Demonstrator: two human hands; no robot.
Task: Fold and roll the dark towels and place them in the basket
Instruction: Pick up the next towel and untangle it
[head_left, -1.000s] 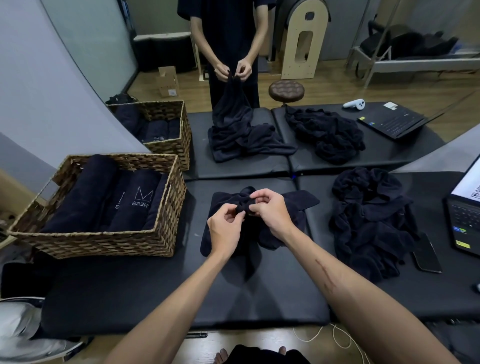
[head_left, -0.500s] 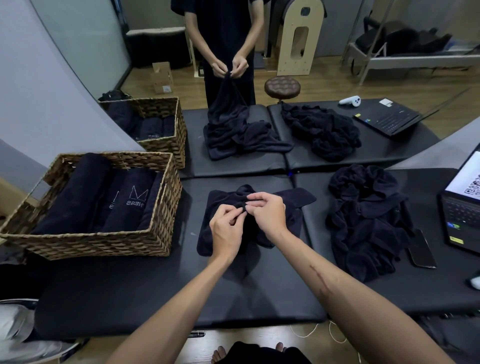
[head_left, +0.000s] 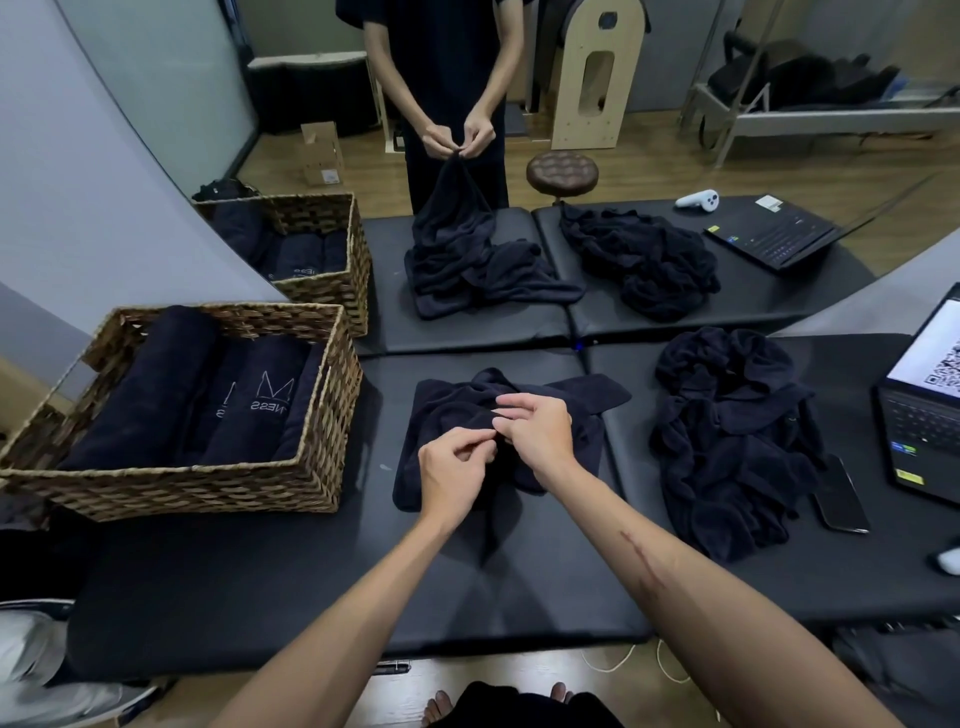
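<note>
Left grip (head_left: 454, 462) fingers curled, right grip (head_left: 535, 431) fingers loosely bent, fingertips meeting
</note>
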